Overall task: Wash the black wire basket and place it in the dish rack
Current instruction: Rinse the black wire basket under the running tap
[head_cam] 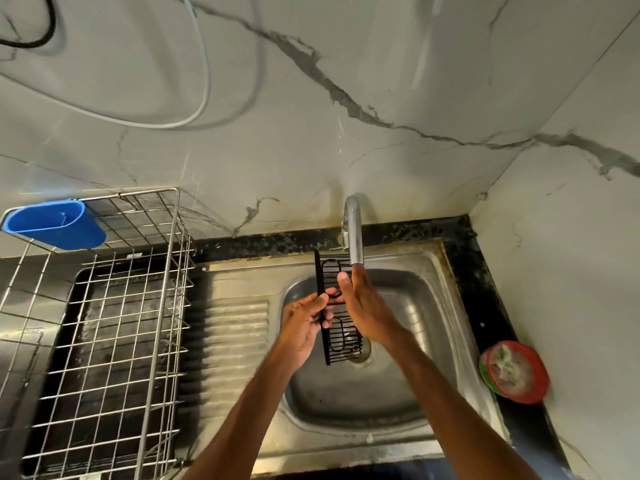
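Observation:
The black wire basket (341,337) is a long, narrow rack held upright over the steel sink (346,393), just under the tap (354,230). My left hand (303,323) grips its left edge about halfway up. My right hand (367,306) lies flat across its front face, fingers pointing up toward the spout, and hides the basket's middle. The silver wire dish rack (104,323) stands on the counter to the left of the sink and holds no dishes.
A blue plastic cup holder (52,225) hangs on the rack's back left corner. A red and green soap dish (514,372) with a scrubber sits on the dark counter at the right. The ribbed drainboard (235,334) lies between sink and rack. Marble walls close the back and right.

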`<control>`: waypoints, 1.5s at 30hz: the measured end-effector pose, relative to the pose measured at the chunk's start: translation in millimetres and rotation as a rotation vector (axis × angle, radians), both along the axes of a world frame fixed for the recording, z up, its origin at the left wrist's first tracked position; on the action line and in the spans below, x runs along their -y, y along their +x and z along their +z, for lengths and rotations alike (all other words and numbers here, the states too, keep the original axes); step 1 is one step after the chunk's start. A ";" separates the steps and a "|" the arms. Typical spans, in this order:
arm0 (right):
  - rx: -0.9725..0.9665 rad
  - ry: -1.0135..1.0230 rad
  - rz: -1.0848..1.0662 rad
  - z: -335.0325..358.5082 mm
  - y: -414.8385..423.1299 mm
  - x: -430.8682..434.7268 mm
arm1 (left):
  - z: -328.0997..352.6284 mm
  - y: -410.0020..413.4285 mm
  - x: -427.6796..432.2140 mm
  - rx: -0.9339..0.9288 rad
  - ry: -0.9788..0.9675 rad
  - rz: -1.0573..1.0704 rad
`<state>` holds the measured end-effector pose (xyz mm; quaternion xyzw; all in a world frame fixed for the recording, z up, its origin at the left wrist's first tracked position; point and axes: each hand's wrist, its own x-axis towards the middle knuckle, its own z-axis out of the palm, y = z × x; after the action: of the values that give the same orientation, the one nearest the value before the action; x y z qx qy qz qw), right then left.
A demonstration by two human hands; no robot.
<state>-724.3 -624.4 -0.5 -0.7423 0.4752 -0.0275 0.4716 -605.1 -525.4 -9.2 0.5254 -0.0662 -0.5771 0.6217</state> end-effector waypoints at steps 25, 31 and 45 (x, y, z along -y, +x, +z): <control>0.103 0.003 -0.461 -2.3 7.1 24.3 | 17.9 15.7 9.7 0.244 0.086 -0.309; 0.134 -0.083 -0.391 -0.5 24.9 10.6 | 20.5 -5.3 21.7 0.306 0.231 -0.009; 0.051 -0.271 0.245 10.9 -17.3 -69.9 | -24.8 33.3 36.2 0.064 0.446 0.031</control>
<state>-741.6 -554.5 10.4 -0.8505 0.3610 -0.0525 0.3789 -571.7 -561.6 -34.0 0.6689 0.0513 -0.5507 0.4966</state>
